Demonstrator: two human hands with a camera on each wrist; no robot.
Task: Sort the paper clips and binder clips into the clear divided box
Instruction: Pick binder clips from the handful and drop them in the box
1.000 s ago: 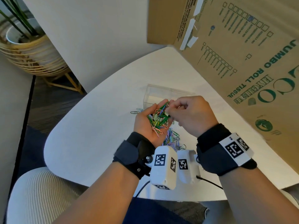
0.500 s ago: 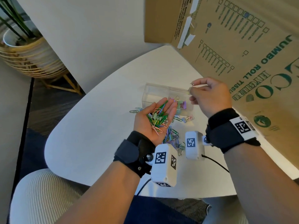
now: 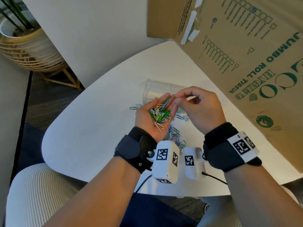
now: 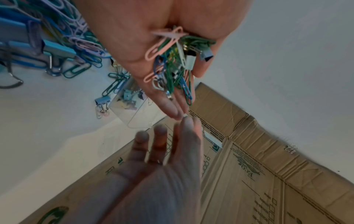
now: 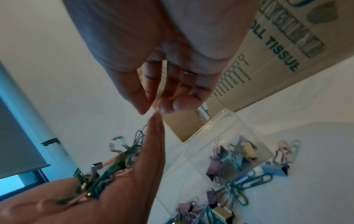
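Observation:
My left hand [image 3: 146, 115] lies palm up above the white table [image 3: 98, 120], fingers nearly straight, carrying a heap of coloured paper clips and small binder clips [image 3: 159, 113] [image 4: 172, 60]. My right hand [image 3: 185, 99] hovers at the left fingertips with relaxed fingers; nothing shows between its thumb and fingers [image 5: 172, 104]. Behind both hands stands the clear divided box [image 3: 157, 90]; in the right wrist view one compartment [image 5: 229, 136] holds binder clips [image 5: 235, 157]. More clips [image 3: 173, 135] lie loose on the table under my wrists.
A large cardboard carton [image 3: 246, 63] leans along the table's right side, close to my right hand. A few paper clips [image 3: 136, 107] lie left of the clear box. A woven plant basket [image 3: 24, 46] stands on the floor far left, a ribbed chair [image 3: 41, 194] at bottom left.
Half a second ago my right hand pinched a clip above the box's right end. It has come back left to the left hand's fingertips with no clip in it. The left hand stayed put.

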